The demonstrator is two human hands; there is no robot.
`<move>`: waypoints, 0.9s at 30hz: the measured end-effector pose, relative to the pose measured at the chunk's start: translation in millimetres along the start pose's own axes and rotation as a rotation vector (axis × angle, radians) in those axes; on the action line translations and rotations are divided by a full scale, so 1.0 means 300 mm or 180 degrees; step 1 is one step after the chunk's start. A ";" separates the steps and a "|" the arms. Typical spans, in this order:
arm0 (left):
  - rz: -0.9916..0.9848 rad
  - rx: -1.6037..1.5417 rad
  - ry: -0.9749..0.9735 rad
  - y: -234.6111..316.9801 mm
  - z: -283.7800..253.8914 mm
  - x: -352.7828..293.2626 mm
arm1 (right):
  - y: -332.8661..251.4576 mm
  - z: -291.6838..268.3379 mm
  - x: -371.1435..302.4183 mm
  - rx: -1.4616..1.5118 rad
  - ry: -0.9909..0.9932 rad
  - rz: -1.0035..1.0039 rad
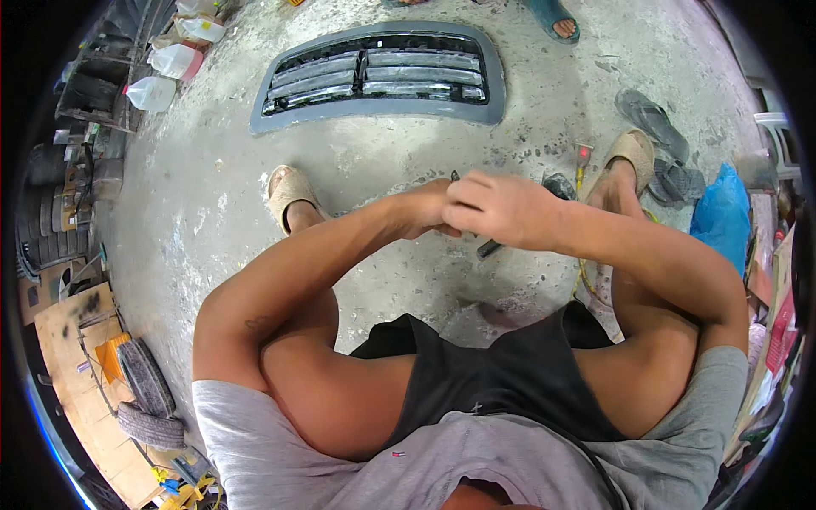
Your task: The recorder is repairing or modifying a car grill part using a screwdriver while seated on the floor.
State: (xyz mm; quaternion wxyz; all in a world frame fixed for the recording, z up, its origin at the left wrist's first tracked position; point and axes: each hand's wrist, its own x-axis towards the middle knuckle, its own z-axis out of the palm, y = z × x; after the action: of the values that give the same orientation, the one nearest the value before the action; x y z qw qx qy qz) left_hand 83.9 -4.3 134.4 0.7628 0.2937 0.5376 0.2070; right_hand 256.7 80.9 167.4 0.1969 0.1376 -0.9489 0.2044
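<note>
Out in front of my knees, my two hands meet above the floor. My left hand (425,207) has closed fingers, partly hidden behind the other hand. Curled against it are the fingers of my right hand (506,208). A tiny dark tip (455,176) shows above the fingers; what they pinch, if anything, is too small to name. Below my right hand a dark rod-shaped piece (489,248) juts out, and a black object (558,186) shows beyond the wrist; whether they are one tool is hidden. Farther off, a grey-framed car grille (378,109) with black slats lies on the floor.
A yellow-and-red piece (582,161) stands by my right foot, near a yellow cord (585,276). Dark sandals (653,123) and a blue plastic bag (722,212) are on the right. Plastic jugs (151,93) line the far left. Another person's sandalled foot (557,21) is beyond the grille.
</note>
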 end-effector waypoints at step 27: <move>0.0265 0.0285 -0.0563 -0.030 0.010 -0.026 | -0.025 -0.004 0.054 0.0006 0.0298 -0.0138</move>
State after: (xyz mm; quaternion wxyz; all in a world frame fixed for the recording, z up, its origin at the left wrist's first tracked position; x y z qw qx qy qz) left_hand 84.2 -16.6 134.5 0.7841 0.3667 0.4643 0.1876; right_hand 245.4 71.9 177.8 0.2453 0.1487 -0.9353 0.2072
